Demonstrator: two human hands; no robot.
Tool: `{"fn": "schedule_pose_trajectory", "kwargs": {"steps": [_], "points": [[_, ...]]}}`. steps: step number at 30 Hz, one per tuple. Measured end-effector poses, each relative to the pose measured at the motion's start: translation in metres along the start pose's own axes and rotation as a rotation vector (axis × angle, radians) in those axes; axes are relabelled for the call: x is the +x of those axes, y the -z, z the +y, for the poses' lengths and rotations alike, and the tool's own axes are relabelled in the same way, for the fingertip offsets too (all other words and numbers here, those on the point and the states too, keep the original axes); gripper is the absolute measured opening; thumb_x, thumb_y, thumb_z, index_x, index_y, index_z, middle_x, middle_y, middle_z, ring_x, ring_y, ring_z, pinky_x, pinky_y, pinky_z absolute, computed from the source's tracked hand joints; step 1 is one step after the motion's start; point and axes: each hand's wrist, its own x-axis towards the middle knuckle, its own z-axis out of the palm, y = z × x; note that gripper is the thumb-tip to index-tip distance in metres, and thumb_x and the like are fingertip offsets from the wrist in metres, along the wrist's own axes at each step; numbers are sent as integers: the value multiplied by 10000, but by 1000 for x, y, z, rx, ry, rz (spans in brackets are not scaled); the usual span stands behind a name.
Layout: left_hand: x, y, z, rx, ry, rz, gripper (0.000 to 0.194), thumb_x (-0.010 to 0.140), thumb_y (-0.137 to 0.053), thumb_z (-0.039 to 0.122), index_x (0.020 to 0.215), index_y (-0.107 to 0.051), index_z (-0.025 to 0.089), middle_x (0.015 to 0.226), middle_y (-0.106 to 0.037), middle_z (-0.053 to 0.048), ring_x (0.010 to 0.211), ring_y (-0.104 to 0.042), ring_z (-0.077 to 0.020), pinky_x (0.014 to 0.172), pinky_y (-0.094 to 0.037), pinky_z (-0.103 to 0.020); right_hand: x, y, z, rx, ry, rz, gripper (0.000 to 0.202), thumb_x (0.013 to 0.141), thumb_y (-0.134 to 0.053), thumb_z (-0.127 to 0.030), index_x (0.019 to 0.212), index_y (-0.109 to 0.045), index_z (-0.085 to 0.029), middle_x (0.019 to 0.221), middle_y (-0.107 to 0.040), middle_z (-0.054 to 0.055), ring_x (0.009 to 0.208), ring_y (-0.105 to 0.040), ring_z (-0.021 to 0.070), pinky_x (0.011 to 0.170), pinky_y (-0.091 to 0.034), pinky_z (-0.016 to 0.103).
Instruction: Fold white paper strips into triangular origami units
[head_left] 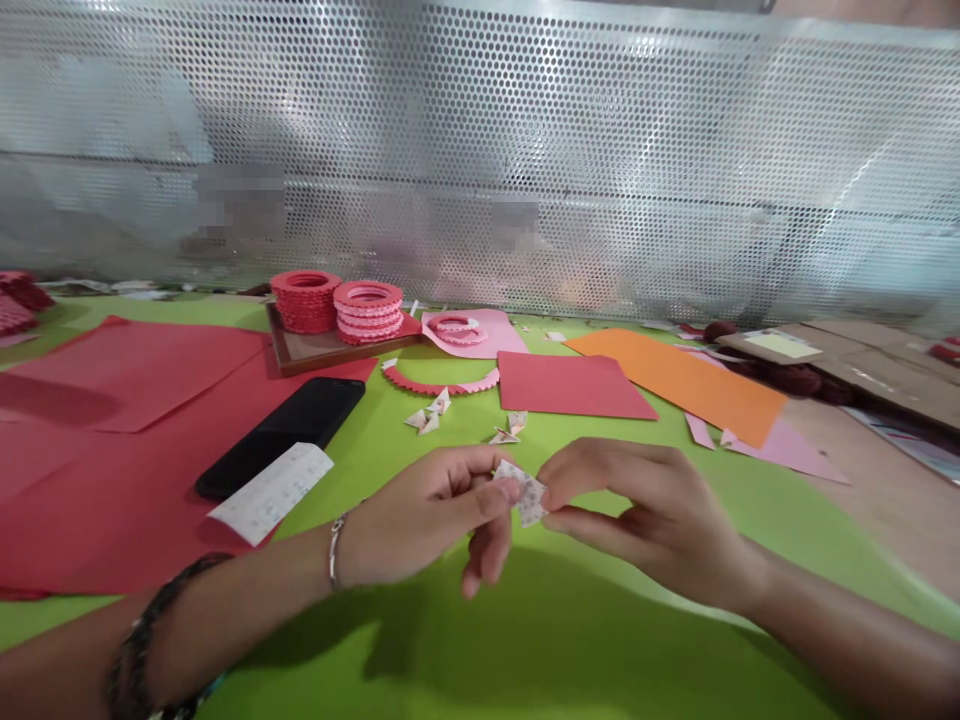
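Note:
A small piece of patterned white paper (532, 497) is held above the green table between both hands. My left hand (442, 515) pinches its left part between thumb and fingers, the thumb lying over its face. My right hand (645, 510) is closed on its right edge with thumb and forefinger. Just beyond the hands lie small folded patterned pieces (428, 412), with another folded piece (511, 428) to their right. A strip of similar patterned paper (274, 490) rests to the left, partly over a black phone (285, 435).
Red sheets (135, 460) cover the left side. Stacks of scalloped red and pink rings (369, 312) stand on a brown tray (300, 357). A red card (574, 385), an orange sheet (690, 385) and cardboard (862, 365) lie right. A perforated metal panel (480, 150) rises behind.

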Motion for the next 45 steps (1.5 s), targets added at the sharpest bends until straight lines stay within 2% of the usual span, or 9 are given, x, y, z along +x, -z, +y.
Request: {"fn": "schedule_pose_trajectory", "kwargs": {"steps": [7, 12, 17, 21, 25, 30, 35, 39, 45], "points": [[-2, -2, -2, 301, -52, 24, 193, 868, -314, 255, 774, -446, 151, 599, -535, 18, 461, -475, -56, 467, -373, -159, -2, -9, 0, 60, -299, 53, 66, 769, -513, -110, 714, -528, -145, 613, -570, -2, 546, -534, 82, 483, -439, 175], [-3, -6, -7, 440, -92, 65, 178, 859, -318, 211, 707, -401, 165, 563, -432, 55, 450, -405, -52, 456, -347, -158, -4, -15, 0, -11, -263, 91, 104, 744, -486, -58, 742, -507, -160, 600, -534, -27, 527, -504, 65, 470, -421, 148], [-1, -7, -13, 365, -105, 83, 216, 855, -341, 314, 729, -422, 159, 568, -498, 31, 405, -404, -48, 398, -335, -148, -6, -18, -2, -30, -169, 103, 114, 754, -491, -64, 788, -513, -170, 644, -571, -31, 544, -515, 51, 492, -426, 125], [0, -7, -11, 275, -106, 104, 208, 842, -377, 320, 769, -465, 147, 624, -576, -6, 377, -413, -42, 366, -343, -140, -4, -18, -3, 90, -272, 138, 108, 746, -556, -133, 848, -529, -159, 651, -586, -16, 577, -538, 75, 516, -451, 157], [0, -7, -10, 263, -121, 153, 196, 822, -419, 302, 744, -491, 138, 630, -616, -20, 363, -431, -41, 349, -343, -131, -2, -17, -3, 135, -354, 134, 80, 770, -552, -179, 699, -573, -148, 647, -595, 11, 580, -552, 95, 519, -453, 194], [1, -9, -10, 321, -85, 169, 266, 832, -372, 255, 681, -543, 119, 625, -628, -38, 388, -445, -46, 385, -374, -140, -3, -17, -4, 23, -207, 183, 74, 754, -547, -93, 713, -573, -149, 651, -604, 17, 592, -570, 92, 529, -458, 182], [1, -11, -10, 284, -90, 187, 223, 809, -365, 197, 701, -549, 131, 611, -612, -12, 413, -453, -62, 421, -370, -162, -9, -20, -2, -156, -18, 203, 59, 760, -550, -116, 742, -549, -173, 658, -606, 16, 628, -581, 105, 529, -470, 189], [2, -13, -8, 289, -72, 203, 246, 799, -360, 199, 653, -549, 143, 524, -569, 8, 493, -502, -97, 510, -379, -186, -12, -16, -1, -354, 167, 145, 54, 785, -518, -125, 790, -561, -157, 739, -625, 43, 677, -572, 126, 576, -483, 233], [0, -13, -9, 266, -78, 225, 288, 792, -327, 201, 628, -560, 164, 676, -588, -2, 727, -528, -133, 688, -393, -215, -6, -8, -8, -609, 388, 136, 103, 780, -506, -100, 734, -596, -117, 692, -661, 66, 613, -577, 165, 512, -491, 283]]}}
